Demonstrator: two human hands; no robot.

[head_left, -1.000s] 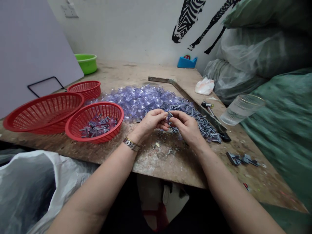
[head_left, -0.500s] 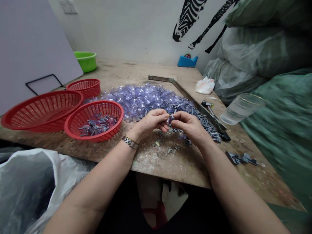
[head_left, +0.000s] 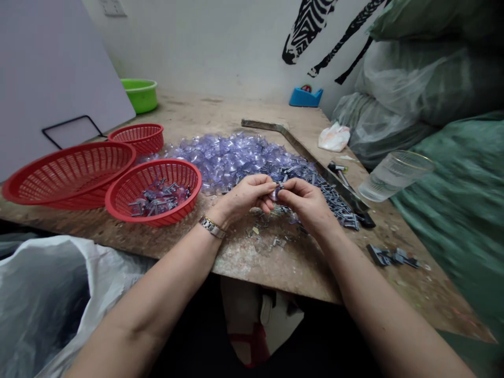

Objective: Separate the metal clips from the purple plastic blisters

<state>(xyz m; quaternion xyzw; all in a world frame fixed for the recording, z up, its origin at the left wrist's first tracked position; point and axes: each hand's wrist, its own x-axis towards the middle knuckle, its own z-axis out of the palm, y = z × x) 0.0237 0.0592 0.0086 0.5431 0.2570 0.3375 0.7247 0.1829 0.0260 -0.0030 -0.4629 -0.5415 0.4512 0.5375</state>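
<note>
Right now, the front edge of the table [head_left: 275, 273] is running across the lower middle of the frame, passing beneath both forearms, and its right edge is slanting toward the lower right, beside the green sacks [head_left: 457, 163]. Bare tabletop is showing between the hands and the front edge, and more is stretching behind the purple clear parts [head_left: 224, 155] toward the wall. A bent metal bar [head_left: 303, 150] is bounding the grey parts [head_left: 340, 205] on the right, with a tilted-looking glass [head_left: 388, 181] standing near it. At left, the filled red basket [head_left: 157, 218] is sitting just beside the large red basket [head_left: 74, 181]. Black zebra markings [head_left: 309, 31] are showing on the wall at upper right of center.

At frame center, the left hand [head_left: 254, 194] is pinching a small purple-and-grey piece [head_left: 276, 192] between thumb and fingers, while the right hand [head_left: 305, 202] is gripping it from the other side, thumb and forefinger nearly together. Both are hovering above the near side of the pile.
</note>
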